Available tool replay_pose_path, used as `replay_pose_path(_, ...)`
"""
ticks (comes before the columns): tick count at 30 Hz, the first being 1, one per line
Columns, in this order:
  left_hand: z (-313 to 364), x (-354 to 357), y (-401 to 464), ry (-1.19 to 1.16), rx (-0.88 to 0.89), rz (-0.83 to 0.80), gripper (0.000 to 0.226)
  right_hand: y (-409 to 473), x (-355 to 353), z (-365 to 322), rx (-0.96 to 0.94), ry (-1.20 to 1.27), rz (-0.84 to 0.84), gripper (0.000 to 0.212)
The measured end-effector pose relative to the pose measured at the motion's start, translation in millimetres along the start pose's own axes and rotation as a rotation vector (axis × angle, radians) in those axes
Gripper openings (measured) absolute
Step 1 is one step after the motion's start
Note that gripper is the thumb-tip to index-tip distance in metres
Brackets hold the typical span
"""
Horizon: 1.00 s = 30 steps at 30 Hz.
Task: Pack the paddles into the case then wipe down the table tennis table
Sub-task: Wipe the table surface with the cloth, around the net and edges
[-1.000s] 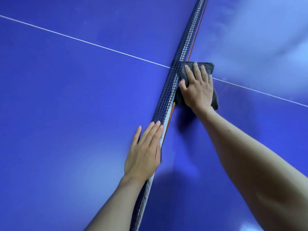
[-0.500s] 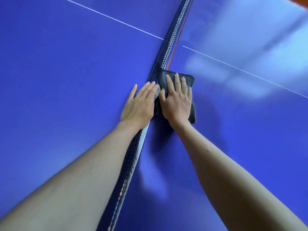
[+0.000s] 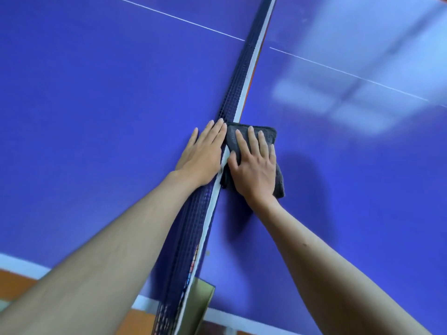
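The blue table tennis table (image 3: 96, 117) fills the view, split by a dark net (image 3: 232, 100) with a white top band. My right hand (image 3: 254, 165) lies flat, fingers straight, pressing a folded dark grey cloth (image 3: 279, 182) onto the right half, tight against the net. My left hand (image 3: 205, 155) lies flat with straight fingers against the net's left side, level with the right hand. No paddles or case are in view.
A white centre line (image 3: 181, 19) crosses both halves. The table's near white edge (image 3: 21, 264) and a net post clamp (image 3: 200, 301) sit at the bottom, with orange floor (image 3: 14, 284) below. Bright reflections lie on the far right half.
Both hands and the cloth have slid along the net towards the table's near edge. The near edge and net clamp have come into view.
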<state>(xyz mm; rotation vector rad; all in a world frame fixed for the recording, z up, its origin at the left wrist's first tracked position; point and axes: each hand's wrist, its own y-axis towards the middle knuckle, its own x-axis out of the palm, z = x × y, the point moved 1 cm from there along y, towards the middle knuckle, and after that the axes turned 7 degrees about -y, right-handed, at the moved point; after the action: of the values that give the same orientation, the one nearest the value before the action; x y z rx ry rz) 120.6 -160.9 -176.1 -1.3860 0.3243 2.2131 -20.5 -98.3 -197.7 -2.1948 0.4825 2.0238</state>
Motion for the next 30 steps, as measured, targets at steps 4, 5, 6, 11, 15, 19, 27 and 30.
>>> replay_pose_path(4,5,5,-42,-0.052,-0.016,-0.010,0.065,-55,-5,-5,-0.031,0.004,0.020,0.062)
replay_pose_path(5,6,6,-52,-0.064,-0.026,-0.005,0.064,-71,-7,-7,-0.035,0.009,0.028,0.062)
replay_pose_path(6,7,8,-62,-0.074,-0.036,0.000,0.064,-86,-8,-9,-0.037,0.015,0.041,0.061)
replay_pose_path(11,15,15,-113,-0.111,-0.056,0.000,0.074,-172,-20,-11,-0.066,0.013,0.059,0.061)
replay_pose_path(15,24,15,-145,-0.118,-0.089,-0.034,0.079,-231,-31,-9,-0.042,-0.009,0.054,0.058)
replay_pose_path(19,32,14,-167,-0.087,-0.103,-0.058,0.080,-278,-38,-8,0.012,0.006,0.059,0.057)
replay_pose_path(27,38,24,-178,-0.080,-0.114,0.007,0.079,-298,-37,-8,0.043,-0.056,0.054,0.057)
replay_pose_path(30,41,26,-179,-0.090,-0.113,0.008,0.069,-262,-35,5,0.078,-0.010,0.081,0.057)
